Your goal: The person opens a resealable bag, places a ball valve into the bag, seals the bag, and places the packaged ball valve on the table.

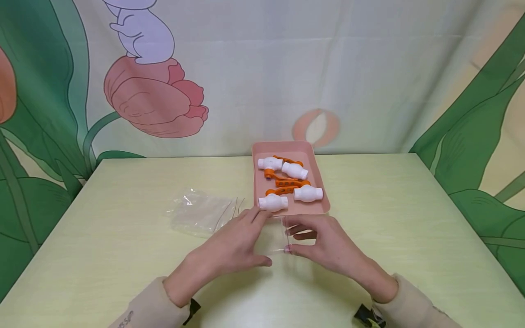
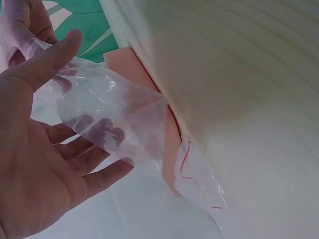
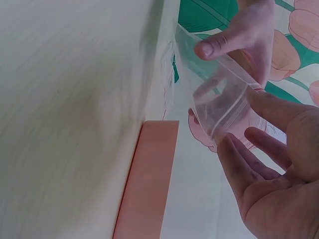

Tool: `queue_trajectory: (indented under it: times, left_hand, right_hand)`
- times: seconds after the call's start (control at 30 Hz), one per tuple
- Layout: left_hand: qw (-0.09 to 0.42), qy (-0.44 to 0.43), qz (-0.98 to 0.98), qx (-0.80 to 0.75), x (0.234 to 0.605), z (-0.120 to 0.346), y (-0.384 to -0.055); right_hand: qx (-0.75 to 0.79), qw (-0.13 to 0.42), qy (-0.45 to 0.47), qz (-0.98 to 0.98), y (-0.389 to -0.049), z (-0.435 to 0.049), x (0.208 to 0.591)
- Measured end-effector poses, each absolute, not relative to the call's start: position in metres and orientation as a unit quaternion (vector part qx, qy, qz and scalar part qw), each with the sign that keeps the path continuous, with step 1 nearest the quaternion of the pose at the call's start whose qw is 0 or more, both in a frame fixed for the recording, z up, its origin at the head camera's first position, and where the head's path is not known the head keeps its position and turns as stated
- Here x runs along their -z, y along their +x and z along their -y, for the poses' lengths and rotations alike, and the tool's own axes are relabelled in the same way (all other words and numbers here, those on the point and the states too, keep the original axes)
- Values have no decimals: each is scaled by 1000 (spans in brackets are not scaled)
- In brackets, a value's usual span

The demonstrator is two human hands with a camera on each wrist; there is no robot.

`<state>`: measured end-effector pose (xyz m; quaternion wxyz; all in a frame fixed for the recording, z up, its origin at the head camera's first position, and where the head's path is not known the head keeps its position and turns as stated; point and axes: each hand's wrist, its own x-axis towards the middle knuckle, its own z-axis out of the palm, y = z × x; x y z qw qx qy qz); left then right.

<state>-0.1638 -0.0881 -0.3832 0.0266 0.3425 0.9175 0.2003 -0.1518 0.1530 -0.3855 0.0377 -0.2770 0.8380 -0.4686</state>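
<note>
A clear plastic zip bag [image 1: 270,239] hangs between both hands, above the near end of a pink tray. My right hand [image 1: 328,239] holds it by the zip-lined mouth; in the right wrist view a finger and the thumb grip opposite ends of that edge. On the other side, my left hand [image 1: 229,246] lies behind the bag with its fingers extended and the thumb spread away, as the left wrist view shows through the film [image 2: 114,99]. No contents are visible in the bag.
The pink tray [image 1: 321,200] holds several white plastic ball valves [image 1: 307,194] with orange handles. Left of it, more clear plastic bags [image 1: 201,212] lie flat on the pale wooden table [image 1: 123,218]. A printed curtain [image 1: 246,82] hangs behind the table's far edge.
</note>
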Motion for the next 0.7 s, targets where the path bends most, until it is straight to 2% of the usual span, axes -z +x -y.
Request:
queue_trajectory:
  times: [0.2, 0.47, 0.7]
  left_hand:
    - [46, 333, -919, -204, 383, 94, -163]
    - [7, 363, -905, -220, 383, 97, -165]
    - [5, 367, -905, -214, 384, 98, -166]
  right_hand:
    - [464, 32, -283, -839, -153, -156, 383]
    - [462, 27, -298, -835, -157, -158, 383]
    - [455, 24, -305, -836, -158, -158, 383]
